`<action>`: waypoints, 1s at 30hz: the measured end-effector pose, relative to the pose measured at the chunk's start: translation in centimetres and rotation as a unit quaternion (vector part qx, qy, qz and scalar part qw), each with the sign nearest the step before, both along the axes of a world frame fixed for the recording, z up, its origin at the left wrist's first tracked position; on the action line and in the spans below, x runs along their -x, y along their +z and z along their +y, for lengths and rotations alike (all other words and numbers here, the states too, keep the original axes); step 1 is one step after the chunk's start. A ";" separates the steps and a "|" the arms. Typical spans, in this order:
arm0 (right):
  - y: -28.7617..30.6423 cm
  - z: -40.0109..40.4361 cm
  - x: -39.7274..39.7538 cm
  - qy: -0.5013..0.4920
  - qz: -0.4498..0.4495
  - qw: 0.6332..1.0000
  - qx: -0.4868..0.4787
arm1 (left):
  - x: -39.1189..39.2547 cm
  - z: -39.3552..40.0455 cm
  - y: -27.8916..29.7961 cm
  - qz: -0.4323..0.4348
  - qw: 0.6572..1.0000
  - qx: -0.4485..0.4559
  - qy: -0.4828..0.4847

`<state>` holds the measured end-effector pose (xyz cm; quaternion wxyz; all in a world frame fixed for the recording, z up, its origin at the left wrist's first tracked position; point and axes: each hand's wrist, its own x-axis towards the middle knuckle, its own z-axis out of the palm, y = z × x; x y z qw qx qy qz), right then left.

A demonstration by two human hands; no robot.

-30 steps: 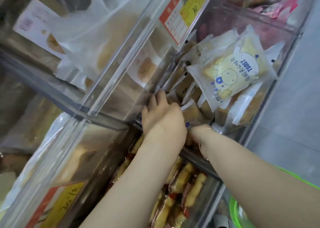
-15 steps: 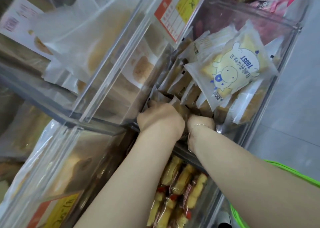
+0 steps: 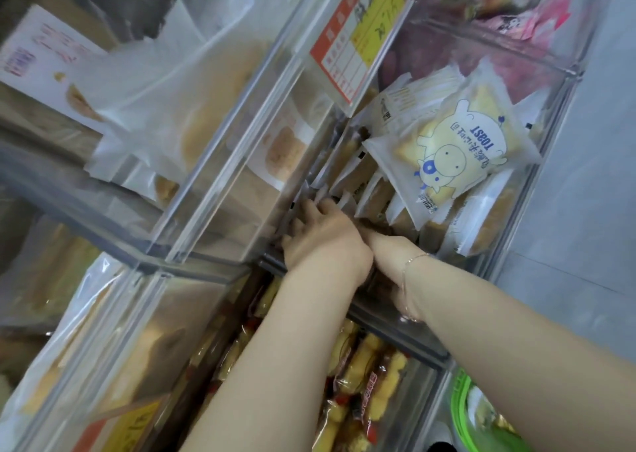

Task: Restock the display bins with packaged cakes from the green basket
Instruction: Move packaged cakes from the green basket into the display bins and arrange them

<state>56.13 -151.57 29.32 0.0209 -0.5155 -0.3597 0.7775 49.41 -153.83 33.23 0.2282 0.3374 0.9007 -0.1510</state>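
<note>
We read "TOAST" on the cartoon-cow packet (image 3: 457,152), printed upside down, lying atop the packaged cakes (image 3: 364,190) in the clear display bin (image 3: 537,190) at two o'clock. Our left hand (image 3: 323,235) reaches into them with fingers straight, tips buried. The right hand (image 3: 385,248) is hidden behind it; we cannot tell its grip. The price tag (image 3: 361,31) at twelve is illegible. The green basket (image 3: 461,403) is cut off at five o'clock.

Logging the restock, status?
Left hand fingers spread on upright cake packs. Right hand mostly hidden behind it. TOAST pack lying on top. Green basket at lower right.
</note>
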 end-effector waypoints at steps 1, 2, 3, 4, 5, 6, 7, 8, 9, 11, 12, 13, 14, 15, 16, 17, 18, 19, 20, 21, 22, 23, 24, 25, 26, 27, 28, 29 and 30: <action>0.5 0.2 -1.0 0.058 0.006 0.998 -0.028 | -0.5 -0.3 0.3 0.006 1.000 -0.012 -0.014; 1.7 0.3 -2.2 0.096 0.013 0.994 -0.049 | -1.0 -0.8 0.6 0.001 0.999 -0.036 -0.029; 2.6 0.7 -3.5 0.128 0.013 0.989 -0.070 | -1.4 -1.4 0.9 -0.017 0.996 -0.074 -0.040; 3.9 1.5 -4.8 0.146 0.020 0.984 -0.095 | -1.8 -1.9 1.3 -0.041 0.990 -0.124 -0.048; 4.9 2.6 -6.1 0.128 0.027 0.984 -0.123 | -2.1 -2.3 1.7 -0.066 0.979 -0.183 -0.054; 5.9 3.6 -7.5 0.086 0.021 0.979 -0.183 | -2.3 -2.5 1.9 -0.088 0.965 -0.241 -0.057; 6.3 4.9 -8.7 0.009 -0.012 0.960 -0.281 | -2.5 -2.4 1.9 -0.109 0.949 -0.293 -0.049; 6.4 6.2 -9.8 -0.044 -0.071 0.911 -0.404 | -2.7 -2.0 1.9 -0.134 0.933 -0.334 -0.030; 6.4 7.2 -10.3 -0.060 -0.132 0.857 -0.494 | -2.9 -1.4 1.7 -0.160 0.920 -0.358 -0.001; 5.8 8.3 -10.2 -0.015 -0.180 0.824 -0.537 | -3.0 -0.2 1.1 -0.209 0.903 -0.369 0.069; 5.2 8.7 -9.8 0.003 -0.166 0.847 -0.504 | -3.2 0.4 0.7 -0.230 0.895 -0.369 0.101; 4.7 8.8 -9.4 0.021 -0.162 0.862 -0.480 | -3.3 0.7 0.3 -0.242 0.886 -0.374 0.127; 4.3 8.8 -9.0 0.027 -0.164 0.861 -0.481 | -3.5 1.0 -0.1 -0.245 0.876 -0.389 0.145; 4.1 8.8 -8.8 0.027 -0.166 0.854 -0.492 | -3.7 1.0 -0.3 -0.241 0.866 -0.410 0.154; 4.0 8.7 -8.8 0.016 -0.156 0.852 -0.499 | -3.9 0.9 -0.4 -0.239 0.855 -0.432 0.158; 4.4 8.4 -8.9 -0.004 -0.137 0.859 -0.493 | -4.1 0.5 -0.3 -0.246 0.843 -0.452 0.157; 4.9 8.0 -9.2 -0.024 -0.107 0.871 -0.479 | -4.3 -0.1 0.1 -0.260 0.829 -0.471 0.151; 5.4 7.5 -9.6 -0.043 -0.074 0.883 -0.462 | -4.4 -1.0 0.6 -0.277 0.816 -0.489 0.134; 6.2 6.9 -10.2 -0.066 -0.040 0.893 -0.443 | -4.5 -2.0 1.1 -0.294 0.803 -0.507 0.112; 7.1 6.1 -10.9 -0.084 0.000 0.906 -0.414 | -4.5 -3.0 1.7 -0.313 0.789 -0.521 0.094; 7.8 5.4 -11.6 -0.095 0.040 0.921 -0.377 | -4.6 -4.1 2.3 -0.339 0.771 -0.531 0.088; 8.2 4.5 -12.2 -0.106 0.079 0.935 -0.329 | -4.6 -5.1 2.7 -0.370 0.752 -0.536 0.100; 8.3 3.6 -12.7 -0.106 0.104 0.948 -0.281 | -4.6 -6.0 3.0 -0.403 0.731 -0.536 0.127; 8.1 2.7 -12.9 -0.099 0.121 0.961 -0.227 | -4.4 -6.7 3.1 -0.425 0.718 -0.529 0.158; 7.7 1.6 -12.9 -0.093 0.120 0.973 -0.174 | -4.2 -7.4 3.4 -0.430 0.714 -0.522 0.179; 7.2 0.5 -12.6 -0.094 0.114 0.981 -0.123 | -3.9 -7.9 3.5 -0.401 0.739 -0.512 0.177; 6.7 -0.7 -12.2 -0.092 0.098 0.987 -0.090 | -3.5 -8.3 3.6 -0.341 0.787 -0.493 0.143; 6.2 -1.6 -11.6 -0.077 0.064 0.992 -0.078 | -3.0 -8.6 3.6 -0.259 0.843 -0.465 0.077; 5.6 -2.4 -10.9 -0.057 0.029 0.995 -0.075 | -2.6 -8.6 3.7 -0.178 0.883 -0.433 -0.002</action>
